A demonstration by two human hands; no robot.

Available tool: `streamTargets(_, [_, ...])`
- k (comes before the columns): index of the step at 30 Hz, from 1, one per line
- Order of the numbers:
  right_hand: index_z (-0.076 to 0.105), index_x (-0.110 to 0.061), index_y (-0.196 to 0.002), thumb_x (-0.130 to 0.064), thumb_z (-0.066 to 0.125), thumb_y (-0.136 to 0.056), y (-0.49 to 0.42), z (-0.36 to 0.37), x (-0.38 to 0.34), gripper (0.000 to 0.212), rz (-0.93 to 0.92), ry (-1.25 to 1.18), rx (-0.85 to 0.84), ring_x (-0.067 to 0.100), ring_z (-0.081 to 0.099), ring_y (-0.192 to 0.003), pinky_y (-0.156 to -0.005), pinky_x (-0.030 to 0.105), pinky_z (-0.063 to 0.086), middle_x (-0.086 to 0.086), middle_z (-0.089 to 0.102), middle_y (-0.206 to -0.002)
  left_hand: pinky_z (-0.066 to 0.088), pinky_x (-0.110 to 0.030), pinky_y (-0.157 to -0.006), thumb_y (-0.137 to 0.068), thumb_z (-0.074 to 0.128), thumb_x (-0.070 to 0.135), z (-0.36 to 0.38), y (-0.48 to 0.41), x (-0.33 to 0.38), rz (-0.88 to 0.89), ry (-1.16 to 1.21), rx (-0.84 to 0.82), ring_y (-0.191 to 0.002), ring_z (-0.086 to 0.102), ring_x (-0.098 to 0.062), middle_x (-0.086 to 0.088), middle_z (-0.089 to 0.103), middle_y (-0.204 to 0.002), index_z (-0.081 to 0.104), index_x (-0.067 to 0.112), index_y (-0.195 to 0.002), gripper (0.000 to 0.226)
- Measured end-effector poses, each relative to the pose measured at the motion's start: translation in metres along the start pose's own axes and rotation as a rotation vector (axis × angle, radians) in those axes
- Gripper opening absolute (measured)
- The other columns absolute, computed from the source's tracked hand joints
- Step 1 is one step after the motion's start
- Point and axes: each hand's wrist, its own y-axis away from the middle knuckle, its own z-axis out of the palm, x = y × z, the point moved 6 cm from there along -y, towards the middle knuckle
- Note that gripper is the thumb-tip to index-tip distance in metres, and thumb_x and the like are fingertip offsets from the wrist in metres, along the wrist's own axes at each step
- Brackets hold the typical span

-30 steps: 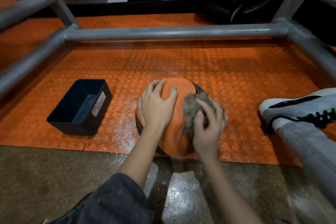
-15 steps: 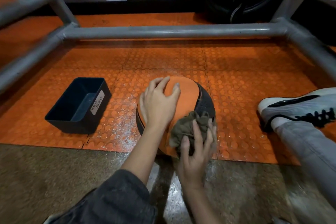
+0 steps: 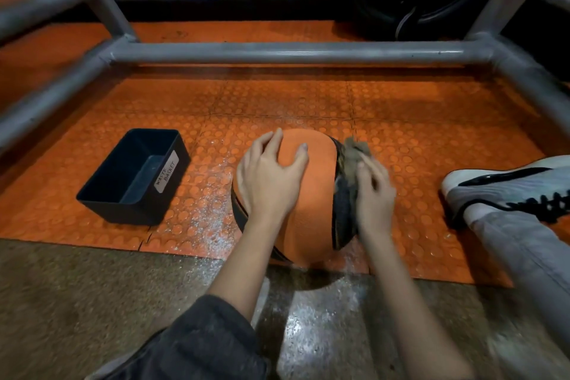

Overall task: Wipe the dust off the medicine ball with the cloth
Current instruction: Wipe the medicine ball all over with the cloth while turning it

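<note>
- The medicine ball (image 3: 311, 194), orange with a dark band down its right side, is found at the centre of the frame. It rests on the near edge of the orange studded mat (image 3: 401, 120), where the mat meets the speckled floor (image 3: 77, 302).
- The cloth (image 3: 354, 154), a crumpled grey-brown rag, is held against the upper right of the ball, over the dark band.
- The right hand (image 3: 374, 194) is placed over the cloth, with the fingers bent round it in a grip. This hand is blurred, so the position of each finger cannot be told.
- The left hand (image 3: 268, 182) is laid on the upper left of the ball. Its fingers are spread and only gently curved to the surface, and nothing is grasped.
- White dust (image 3: 212, 194) is noted on the mat just left of the ball.
- A black open-topped bin (image 3: 101, 194) stands on the mat at centre left, apart from the ball. A white label (image 3: 166, 171) reading "WASTE BASKET" is fixed to its right wall.
- A white shoe (image 3: 505, 185) with black laces and a grey trouser leg (image 3: 530, 259) are recorded at the right edge, apart from the ball.
- A grey metal bar (image 3: 293, 52) runs across the upper frame, joined at both ends to tubes slanting toward the lower corners.
- A dark sleeve (image 3: 200, 345) is seen at lower centre, on the left forearm.
</note>
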Motion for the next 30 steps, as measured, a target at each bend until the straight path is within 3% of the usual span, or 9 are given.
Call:
streamTargets(2, [0.056,-0.029,-0.125,-0.034,0.051,-0.093,0.07,-0.001,-0.002,0.033,-0.217,0.092,0.104,0.012,0.035,-0.132,-0.107,0.014,0.022,0.002,0.045,-0.14,0.024,-0.038,-0.111,-0.089,0.047,0.055,0.001,-0.01,0.001,-0.015,-0.003,-0.036,-0.13,0.036,-0.014,0.01,0.043,-0.141,0.048,0.03,-0.137,0.054])
streamTargets(5, [0.05,-0.032,-0.131,-0.051,0.042,-0.095,0.107,0.011,0.01,0.042,-0.228,0.063,0.131,0.013,0.025,-0.14,-0.112,0.016,0.016,-0.008,0.033,-0.149,0.026,-0.039,-0.111,-0.087,0.048,0.059,0.003,-0.011,0.001,0.029,0.028,-0.075,-0.13,0.037,-0.012,0.012,0.045,-0.14,0.053,0.033,-0.132,0.053])
streamTargets(8, [0.055,-0.021,-0.123,-0.042,0.044,-0.093,0.064,0.001,-0.003,0.038,-0.241,0.026,0.173,0.016,0.042,-0.126,-0.106,0.014,0.028,0.001,0.049,-0.133,0.029,-0.037,-0.109,-0.079,0.044,0.061,-0.002,-0.006,-0.003,0.087,0.061,-0.068,-0.128,0.037,-0.009,0.016,0.048,-0.136,0.057,0.035,-0.127,0.056])
streamTargets(13, [0.066,-0.011,-0.115,-0.014,0.051,-0.096,-0.044,0.01,-0.009,0.024,0.139,0.003,-0.235,0.008,0.062,-0.086,-0.071,0.015,0.047,0.002,0.066,-0.103,0.031,-0.03,-0.105,-0.079,0.051,0.057,-0.007,0.001,-0.004,0.239,0.128,-0.074,-0.124,0.039,-0.004,0.021,0.052,-0.129,0.061,0.037,-0.121,0.047])
streamTargets(19, [0.063,-0.015,-0.076,-0.029,0.046,-0.099,-0.071,0.02,0.01,0.032,0.461,0.038,-0.455,0.015,0.06,-0.055,-0.054,0.027,0.042,-0.002,0.066,-0.055,0.025,-0.036,-0.11,-0.081,0.057,0.051,-0.011,0.011,-0.005,0.534,0.213,-0.229,-0.131,0.037,-0.001,0.028,0.047,-0.129,0.055,0.043,-0.119,0.039])
streamTargets(21, [0.064,-0.017,-0.08,-0.028,0.047,-0.098,-0.065,0.009,0.02,0.026,0.448,-0.045,-0.388,0.011,0.062,-0.056,-0.056,0.027,0.043,-0.005,0.067,-0.059,0.022,-0.037,-0.111,-0.081,0.051,0.056,-0.011,0.012,-0.005,0.523,0.159,-0.224,-0.131,0.033,0.0,0.025,0.045,-0.132,0.053,0.042,-0.125,0.046])
streamTargets(25, [0.068,-0.022,-0.089,-0.023,0.05,-0.096,-0.056,-0.006,0.03,0.02,0.407,-0.121,-0.218,0.016,0.062,-0.072,-0.065,0.028,0.044,-0.002,0.068,-0.075,0.025,-0.041,-0.11,-0.078,0.041,0.072,0.0,0.017,-0.012,0.103,0.124,-0.231,-0.133,0.028,-0.01,0.014,0.032,-0.144,0.036,0.038,-0.14,0.071])
streamTargets(27, [0.071,-0.023,-0.086,-0.017,0.051,-0.095,-0.047,-0.012,0.027,0.022,0.339,-0.158,-0.136,0.021,0.061,-0.085,-0.076,0.032,0.045,0.003,0.067,-0.084,0.024,-0.043,-0.112,-0.087,0.043,0.066,0.002,0.019,-0.004,0.036,0.077,-0.193,-0.134,0.029,-0.014,0.01,0.032,-0.147,0.036,0.034,-0.141,0.063])
streamTargets(30, [0.066,-0.013,-0.114,-0.011,0.048,-0.096,-0.009,-0.027,0.011,0.025,0.178,-0.159,0.037,0.019,0.053,-0.118,-0.096,0.024,0.041,0.009,0.06,-0.124,0.022,-0.041,-0.112,-0.092,0.041,0.056,0.001,0.018,0.003,0.009,0.065,-0.135,-0.133,0.032,-0.014,0.008,0.036,-0.146,0.042,0.032,-0.139,0.052])
